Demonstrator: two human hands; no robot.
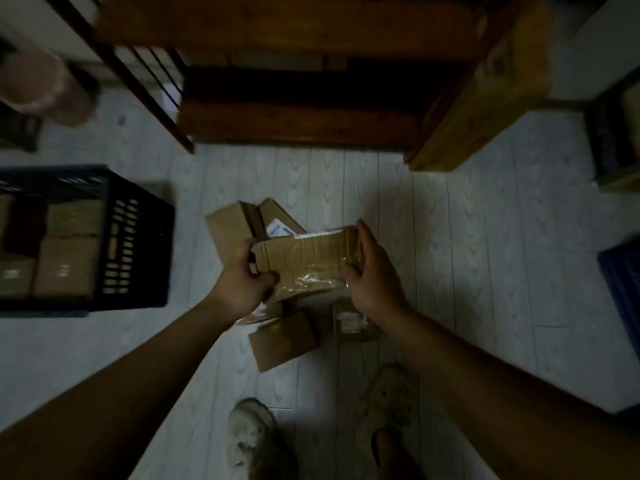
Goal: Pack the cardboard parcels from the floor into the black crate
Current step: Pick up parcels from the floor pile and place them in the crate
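Observation:
I hold a taped cardboard parcel [306, 258] above the floor with both hands. My left hand [244, 280] grips its left end and my right hand [372, 271] grips its right end. Under and around it more parcels lie on the pale floor: one at the back left [228, 230], one with a white label behind it [277, 220], one in front [282, 339] and one with a label at the front right [353, 322]. The black crate [138, 237] stands on the floor at the left, with several parcels [65, 265] inside it.
A dark wooden shelf unit [298, 123] stands straight ahead, with a lighter wooden side panel [481, 98] at its right. A blue bin [623, 289] shows at the right edge. My two shoes [251, 434] are at the bottom. A furry boot [45, 88] sits at the far left.

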